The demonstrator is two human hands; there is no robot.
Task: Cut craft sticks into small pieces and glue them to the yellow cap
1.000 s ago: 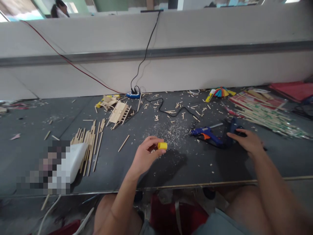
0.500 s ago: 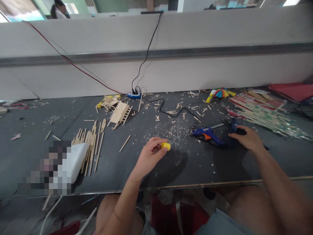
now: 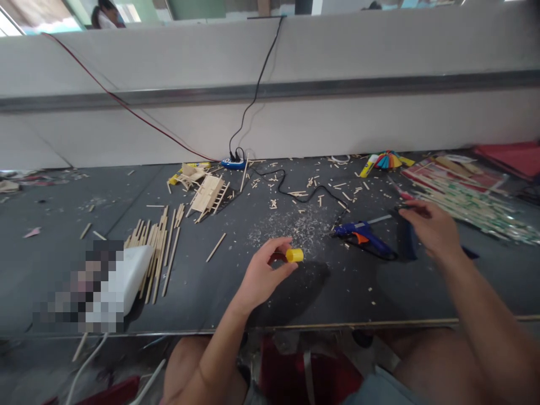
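Note:
My left hand (image 3: 264,275) hovers over the front middle of the dark table (image 3: 63,225), pinching a small yellow cylinder (image 3: 294,255) with a dark red part behind it. My right hand (image 3: 434,228) is further right, its fingers curled over a dark blue tool (image 3: 410,243) that lies on the table. Just left of that hand lies a blue glue gun (image 3: 363,233) with an orange trigger, untouched. Its black cord (image 3: 295,194) runs back to a blue power strip (image 3: 233,163) at the wall.
A bundle of wooden sticks (image 3: 156,247) and a white object (image 3: 126,278) sit front left. Small stick models (image 3: 206,191) stand further back, with chips and sawdust (image 3: 304,225) scattered around. Coloured paper and packs of sticks (image 3: 459,194) fill the right side. The table edge (image 3: 337,324) is close to my knees.
My left hand has risen and moved slightly right with the yellow cylinder. My right hand has shifted right and back along the dark tool, away from the glue gun.

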